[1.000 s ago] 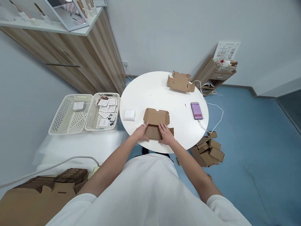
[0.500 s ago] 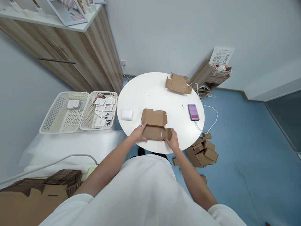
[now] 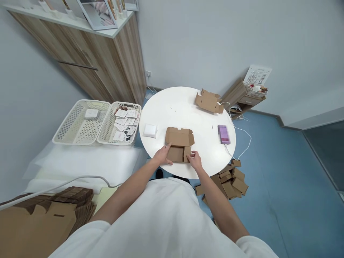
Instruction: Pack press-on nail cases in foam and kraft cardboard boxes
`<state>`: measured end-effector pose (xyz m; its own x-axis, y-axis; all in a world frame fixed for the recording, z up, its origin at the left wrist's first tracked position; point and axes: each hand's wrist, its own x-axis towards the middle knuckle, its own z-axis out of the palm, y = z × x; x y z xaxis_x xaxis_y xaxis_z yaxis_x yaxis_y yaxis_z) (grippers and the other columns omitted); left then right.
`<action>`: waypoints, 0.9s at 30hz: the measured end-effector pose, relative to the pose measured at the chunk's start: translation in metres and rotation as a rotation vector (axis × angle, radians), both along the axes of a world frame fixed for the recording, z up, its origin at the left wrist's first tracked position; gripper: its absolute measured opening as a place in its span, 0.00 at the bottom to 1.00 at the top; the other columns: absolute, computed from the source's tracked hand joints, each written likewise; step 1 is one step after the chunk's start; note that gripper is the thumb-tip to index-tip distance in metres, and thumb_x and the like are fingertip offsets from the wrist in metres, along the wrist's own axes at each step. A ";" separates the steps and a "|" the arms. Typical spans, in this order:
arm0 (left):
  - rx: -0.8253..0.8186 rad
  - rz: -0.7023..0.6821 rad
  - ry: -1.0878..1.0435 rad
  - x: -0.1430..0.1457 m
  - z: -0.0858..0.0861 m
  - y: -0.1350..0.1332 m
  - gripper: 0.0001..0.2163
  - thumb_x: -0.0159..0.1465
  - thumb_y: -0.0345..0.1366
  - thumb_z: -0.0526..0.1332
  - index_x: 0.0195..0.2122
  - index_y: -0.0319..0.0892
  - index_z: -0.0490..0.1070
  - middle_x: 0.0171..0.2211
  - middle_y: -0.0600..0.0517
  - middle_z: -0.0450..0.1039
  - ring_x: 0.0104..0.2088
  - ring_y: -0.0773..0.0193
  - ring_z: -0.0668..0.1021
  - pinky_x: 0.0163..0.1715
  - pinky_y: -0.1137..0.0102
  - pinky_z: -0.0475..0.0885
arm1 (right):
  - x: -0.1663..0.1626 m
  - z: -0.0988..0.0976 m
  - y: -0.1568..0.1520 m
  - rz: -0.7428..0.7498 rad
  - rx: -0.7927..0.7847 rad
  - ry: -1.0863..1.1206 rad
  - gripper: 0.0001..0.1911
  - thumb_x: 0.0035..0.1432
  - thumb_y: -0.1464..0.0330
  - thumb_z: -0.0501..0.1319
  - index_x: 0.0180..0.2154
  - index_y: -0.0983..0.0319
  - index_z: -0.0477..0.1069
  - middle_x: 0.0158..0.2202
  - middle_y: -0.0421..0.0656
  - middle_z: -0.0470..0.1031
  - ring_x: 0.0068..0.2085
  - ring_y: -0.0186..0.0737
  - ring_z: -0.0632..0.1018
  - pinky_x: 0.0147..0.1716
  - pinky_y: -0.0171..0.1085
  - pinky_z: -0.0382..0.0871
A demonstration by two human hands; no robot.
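Note:
A brown cardboard box blank [image 3: 178, 143] lies partly folded near the front edge of the round white table [image 3: 182, 107], its lid flap open toward the far side. My left hand [image 3: 163, 156] grips the box's left side. My right hand [image 3: 195, 159] pinches the right side flap, which stands folded up against the box. A second unfolded cardboard blank [image 3: 209, 101] lies at the table's far right.
A white pad [image 3: 149, 130] and a purple phone [image 3: 223, 134] with a white cable lie on the table. Two white baskets [image 3: 80, 123] with cards stand to the left. Finished boxes [image 3: 231, 177] are piled on the blue floor; flat blanks [image 3: 48, 211] are stacked at lower left.
My right hand moved from the box's middle to its right end and folded the right side flap up and inward. The left hand stayed on the left side.

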<state>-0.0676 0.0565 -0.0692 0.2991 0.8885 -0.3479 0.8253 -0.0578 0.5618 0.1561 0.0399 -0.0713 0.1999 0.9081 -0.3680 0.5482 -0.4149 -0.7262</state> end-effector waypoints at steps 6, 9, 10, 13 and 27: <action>0.016 -0.001 -0.054 0.003 -0.002 -0.002 0.57 0.36 0.47 0.70 0.62 0.42 0.37 0.45 0.41 0.65 0.43 0.47 0.72 0.38 0.64 0.65 | 0.003 -0.009 0.006 0.053 -0.035 -0.208 0.05 0.44 0.69 0.55 0.27 0.59 0.59 0.22 0.35 0.65 0.23 0.33 0.65 0.23 0.32 0.56; 0.016 -0.001 -0.099 0.005 -0.005 -0.004 0.55 0.36 0.46 0.70 0.62 0.43 0.39 0.45 0.41 0.66 0.44 0.46 0.71 0.39 0.64 0.65 | 0.005 -0.011 0.004 0.074 -0.058 -0.256 0.05 0.44 0.70 0.54 0.25 0.58 0.55 0.21 0.34 0.61 0.22 0.33 0.63 0.22 0.31 0.54; 0.013 -0.006 -0.110 0.006 -0.006 -0.004 0.55 0.36 0.46 0.70 0.62 0.43 0.39 0.45 0.41 0.66 0.45 0.46 0.71 0.39 0.64 0.65 | 0.005 -0.012 0.003 0.085 -0.060 -0.271 0.06 0.44 0.70 0.53 0.25 0.58 0.54 0.20 0.34 0.61 0.22 0.33 0.63 0.22 0.32 0.53; 0.004 -0.025 -0.132 0.012 -0.006 -0.004 0.55 0.36 0.45 0.70 0.62 0.43 0.38 0.46 0.41 0.65 0.45 0.46 0.71 0.40 0.63 0.65 | 0.009 -0.013 0.001 0.110 -0.051 -0.325 0.07 0.44 0.70 0.53 0.25 0.58 0.52 0.20 0.35 0.60 0.23 0.34 0.63 0.22 0.32 0.52; -0.067 0.078 -0.149 0.042 -0.008 0.004 0.58 0.36 0.44 0.71 0.63 0.46 0.33 0.48 0.41 0.62 0.48 0.46 0.68 0.42 0.61 0.64 | 0.046 0.005 0.003 0.102 -0.106 0.143 0.18 0.47 0.62 0.54 0.42 0.58 0.59 0.31 0.37 0.64 0.23 0.31 0.68 0.19 0.32 0.62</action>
